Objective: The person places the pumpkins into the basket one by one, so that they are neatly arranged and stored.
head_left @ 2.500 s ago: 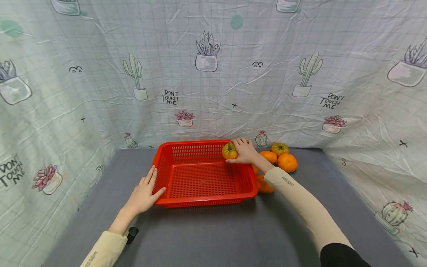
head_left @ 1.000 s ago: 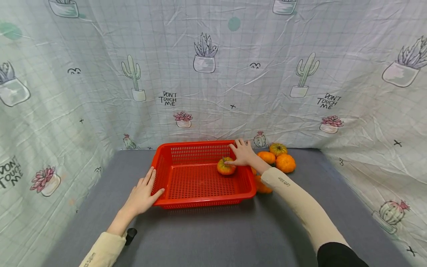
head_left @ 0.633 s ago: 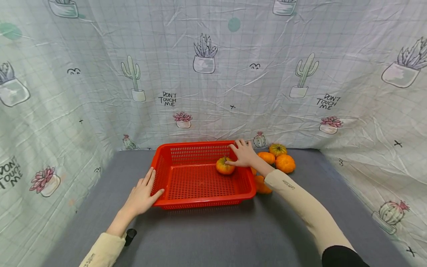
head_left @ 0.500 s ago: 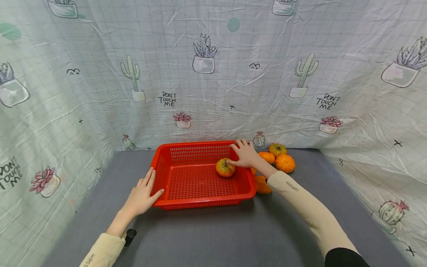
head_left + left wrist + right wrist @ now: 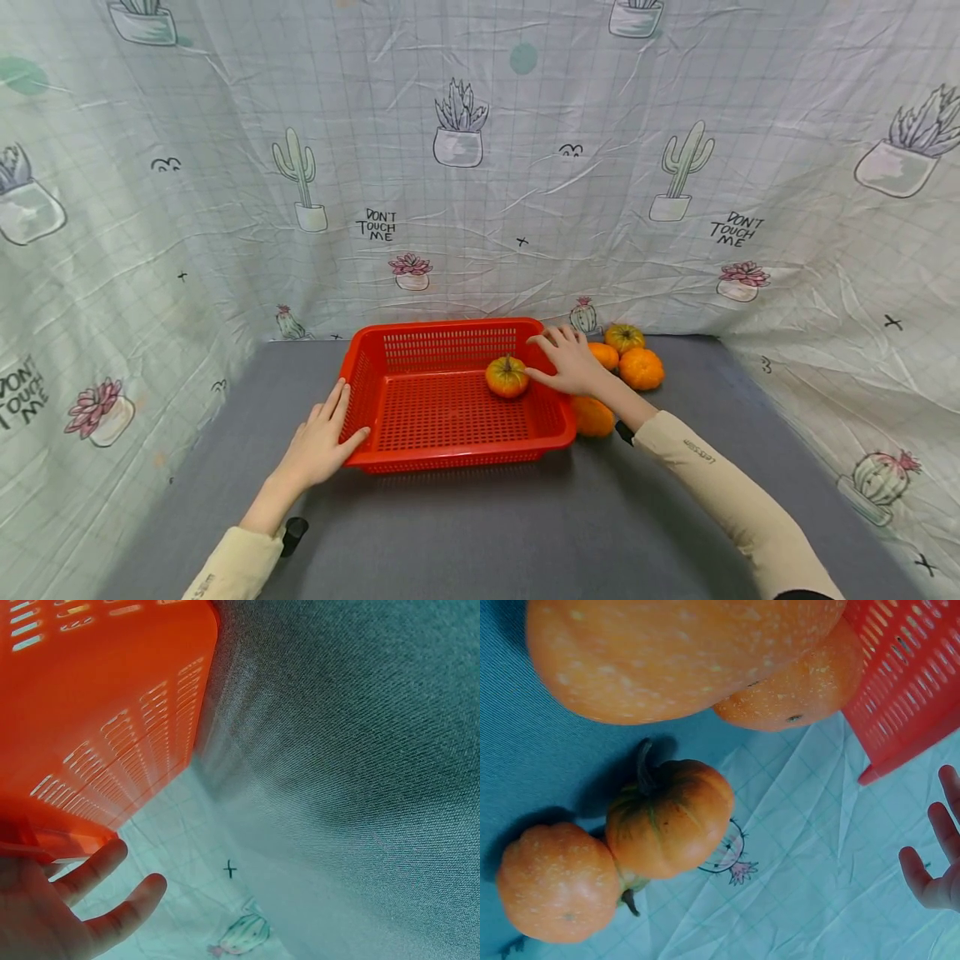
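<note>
A red plastic basket (image 5: 457, 455) with slotted sides stands mid-table in the head view. Inside, near its right end, sits a small orange-green pumpkin (image 5: 507, 379), stem up. My left hand (image 5: 318, 442) rests on the basket's left rim with fingers extended; in the left wrist view the same hand (image 5: 45, 919) shows fingertips beside the basket wall (image 5: 90, 697). Over the right rim hovers my right hand (image 5: 573, 365), fingers spread and holding nothing, its thumb close to the pumpkin. The right wrist view shows that hand's fingertips (image 5: 945, 825) apart from everything.
Right of the basket lie several more pumpkins: a greenish one (image 5: 625, 336), an orange one (image 5: 642, 368), one partly behind my hand (image 5: 604, 356), and one by the front right corner (image 5: 593, 417). A printed cloth (image 5: 480, 208) encloses the grey table (image 5: 450, 533).
My right hand lowered the pumpkin into the basket, let it go, and has drawn back to the right. The pumpkin stays put. My left hand has kept its place on the rim.
</note>
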Tool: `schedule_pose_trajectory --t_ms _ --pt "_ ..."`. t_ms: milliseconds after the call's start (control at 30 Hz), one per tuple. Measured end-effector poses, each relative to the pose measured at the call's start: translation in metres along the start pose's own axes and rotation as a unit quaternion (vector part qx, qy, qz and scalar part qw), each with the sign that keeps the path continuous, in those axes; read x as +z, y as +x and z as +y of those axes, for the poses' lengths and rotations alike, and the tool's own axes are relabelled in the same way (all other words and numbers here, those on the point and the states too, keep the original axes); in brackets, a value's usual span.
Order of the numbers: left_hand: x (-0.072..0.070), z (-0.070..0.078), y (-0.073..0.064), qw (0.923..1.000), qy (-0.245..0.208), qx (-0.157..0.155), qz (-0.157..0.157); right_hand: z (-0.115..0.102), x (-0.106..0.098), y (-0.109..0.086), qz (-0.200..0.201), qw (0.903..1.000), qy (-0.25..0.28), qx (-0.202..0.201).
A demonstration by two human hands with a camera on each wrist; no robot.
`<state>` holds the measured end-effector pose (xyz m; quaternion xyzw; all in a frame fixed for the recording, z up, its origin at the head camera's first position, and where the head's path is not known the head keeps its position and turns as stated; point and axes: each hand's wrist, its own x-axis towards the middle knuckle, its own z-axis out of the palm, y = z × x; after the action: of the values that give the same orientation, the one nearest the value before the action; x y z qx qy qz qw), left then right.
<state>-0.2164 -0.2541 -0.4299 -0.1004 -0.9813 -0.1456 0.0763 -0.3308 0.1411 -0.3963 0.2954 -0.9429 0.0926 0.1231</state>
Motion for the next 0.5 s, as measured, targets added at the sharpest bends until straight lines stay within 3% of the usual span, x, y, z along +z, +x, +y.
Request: schedule_pose_trajectory --t_ms 233,500 --pt "0.001 -0.002 -0.001 0.9999 -0.006 -0.005 -0.013 0.005 -0.011 -0.016 0.026 0.9986 0.043 0.012" --pt "-0.001 -0.001 0.000 0.9999 -0.004 0.001 -0.011 0.011 -0.019 -0.032 0.058 0.9975 0.041 -0.002"
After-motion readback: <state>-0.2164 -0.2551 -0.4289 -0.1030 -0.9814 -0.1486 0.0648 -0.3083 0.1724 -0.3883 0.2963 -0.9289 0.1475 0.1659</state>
